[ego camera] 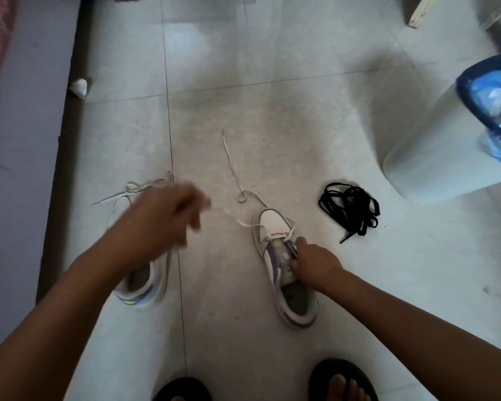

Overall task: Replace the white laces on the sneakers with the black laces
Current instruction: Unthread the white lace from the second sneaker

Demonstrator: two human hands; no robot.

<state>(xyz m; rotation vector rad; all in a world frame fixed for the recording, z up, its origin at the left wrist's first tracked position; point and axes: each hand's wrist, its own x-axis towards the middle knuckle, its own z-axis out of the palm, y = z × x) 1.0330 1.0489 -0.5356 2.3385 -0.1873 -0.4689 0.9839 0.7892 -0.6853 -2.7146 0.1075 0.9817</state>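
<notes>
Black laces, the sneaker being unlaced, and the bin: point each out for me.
black laces (350, 208), head view, middle of the heap.
sneaker (272, 219), head view, white toe cap.
bin (434, 146), head view, pale outer wall.

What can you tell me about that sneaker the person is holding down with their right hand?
The sneaker is a low white shoe with purple side stripes, a pinkish band near the toe and a grey insole showing through its open collar. It lies on the pale tiled floor, toe pointing away from the person. Its white lace is mostly pulled out, threaded only near the toe, with one end trailing across the tiles. The right hand grips its tongue area; the blurred left hand seems to pull the lace sideways.
</notes>
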